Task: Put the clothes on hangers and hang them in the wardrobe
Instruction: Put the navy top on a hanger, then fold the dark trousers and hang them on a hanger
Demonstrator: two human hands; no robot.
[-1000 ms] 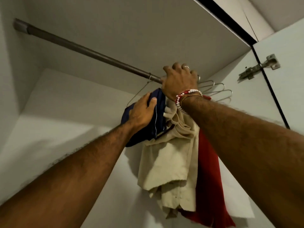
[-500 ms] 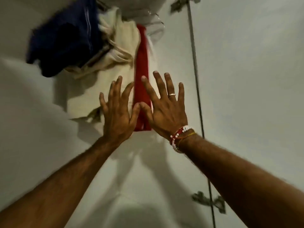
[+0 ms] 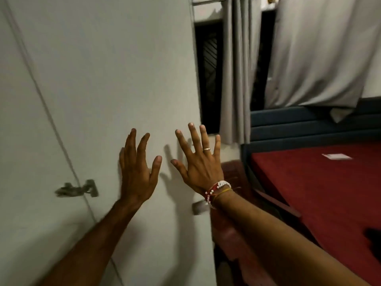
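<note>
Mid-frame, left hand (image 3: 136,178) and right hand (image 3: 201,168) are held spread, empty, before the wardrobe door (image 3: 115,69); the bed (image 3: 309,193) at right is best turned to next, both kept free.

The right hand (image 3: 199,170) wears a pale ring (image 3: 206,149); at its five o'clock, red-and-white beads (image 3: 216,187) and yellow thread (image 3: 224,191) circle the wrist.

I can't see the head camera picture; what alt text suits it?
A left hand and right hand, fingers spread and holding nothing, are raised before a white wardrobe door. A metal hinge shows at left; grey curtains and a red bed lie to the right.
</note>
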